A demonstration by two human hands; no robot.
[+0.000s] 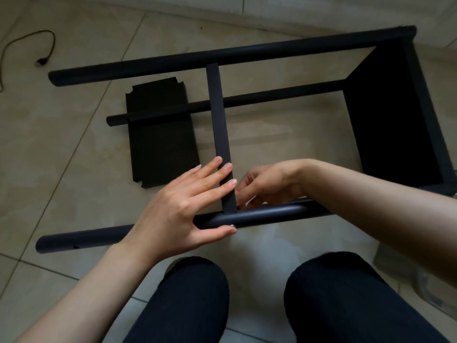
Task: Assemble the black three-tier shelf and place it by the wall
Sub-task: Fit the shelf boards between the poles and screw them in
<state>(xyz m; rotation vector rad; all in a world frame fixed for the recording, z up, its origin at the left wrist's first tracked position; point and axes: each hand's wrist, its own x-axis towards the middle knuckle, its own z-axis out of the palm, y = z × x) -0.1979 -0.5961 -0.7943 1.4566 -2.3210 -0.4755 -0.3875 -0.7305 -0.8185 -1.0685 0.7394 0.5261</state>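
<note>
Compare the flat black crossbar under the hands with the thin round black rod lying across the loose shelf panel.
The flat black crossbar has flat faces, the thin round black rod is tubular. The crossbar runs away from the person, bridging the two thick black posts; the rod runs sideways beneath it. The left hand touches the crossbar; nothing touches the rod. Both are matte black.

Your left hand (188, 206) rests across the near tube (259, 216), fingers on the crossbar (218, 125) that runs away from it to the far tube (222, 55). Your right hand (264, 186) sits just right of the crossbar. A loose shelf panel (160, 139) lies beyond your left hand, under the middle tube (272, 95).
</note>
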